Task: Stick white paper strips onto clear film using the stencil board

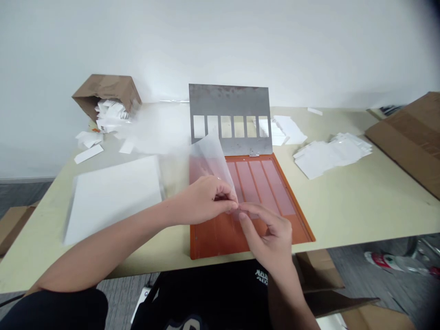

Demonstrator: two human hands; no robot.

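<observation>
- Head view, one frame, looking down at a cream-topped table [347, 220].
- Left hand [206, 200]: fingers curled, nearly closed, thumb and fingertips pinching the lower edge of a translucent film sheet [210, 164].
- Right hand [270, 240]: partly open, thumb and index finger [244, 210] reaching up to the same edge, meeting the left fingertips. Looks like a pinch on the film; exact contact is hard to see.
- Film sheet: held up and tilted, lower edge just above an orange board [215, 238], not lying flat.
- Orange board: flat on the table under both hands, with long pinkish recessed strips.
- Grey metal plate [228, 101]: six rectangular windows, hinged to the far edge of the board and standing up, tilted back.
- Left of the board: stack of white sheets [113, 197], blurred at the edges.
- Far left: brown cardboard box [105, 91] on its side, white pieces [110, 114] spilling out, loose white strips [88, 153] nearby.
- Right of the board: pile of white sheets [330, 153], more white paper [287, 129] behind the plate.
- Far right: flattened cardboard [409, 142] on the table edge.
- Below the table edge: open carton flaps [319, 270].
</observation>
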